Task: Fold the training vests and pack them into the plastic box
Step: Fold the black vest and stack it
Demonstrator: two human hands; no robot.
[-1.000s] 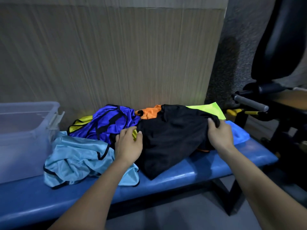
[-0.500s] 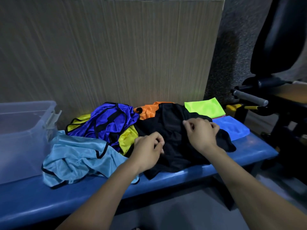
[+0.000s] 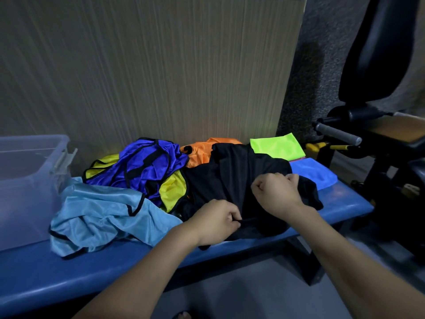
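Observation:
A black vest point(image 3: 232, 178) lies crumpled in the middle of the blue bench point(image 3: 69, 272). My left hand point(image 3: 216, 223) pinches its near hem, fingers curled round the fabric. My right hand point(image 3: 276, 192) grips a fold of the same vest on its right side. To the left lie a light blue vest point(image 3: 99, 217), a royal blue vest point(image 3: 142, 166), a yellow vest point(image 3: 171, 192) and an orange vest point(image 3: 200, 151) behind. The clear plastic box point(image 3: 27, 180) stands at the bench's left end.
A folded neon green vest point(image 3: 277, 147) and a folded blue vest point(image 3: 312, 172) lie at the bench's right end. Black gym equipment with a grey handle point(image 3: 337, 134) stands close on the right. A panelled wall rises right behind the bench.
Both hands moved inward and toward me over the black vest; the right hand left the far right corner, uncovering the green vest. The black vest is now bunched between the hands.

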